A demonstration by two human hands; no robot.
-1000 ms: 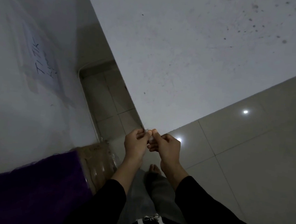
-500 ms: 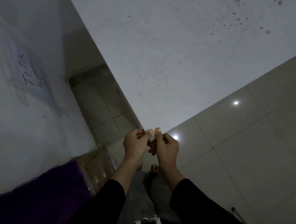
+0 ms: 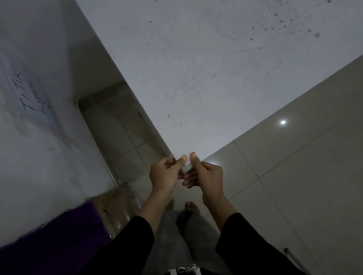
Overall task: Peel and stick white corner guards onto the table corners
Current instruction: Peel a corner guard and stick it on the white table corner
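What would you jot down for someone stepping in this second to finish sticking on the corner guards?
Left hand: pinches the corner guard, thumb on top.
Right hand: pinches the same guard from the other side, thumb alongside.
Where: the guard is a small pale piece between both thumbs, right at the near corner of the table.
Done: the guard has been brought to this corner.
Unclear: the picture is too dim to show whether the backing is peeled off or the guard already sticks.
Left: check the backing, press the guard firmly onto the corner, then do the other corners.
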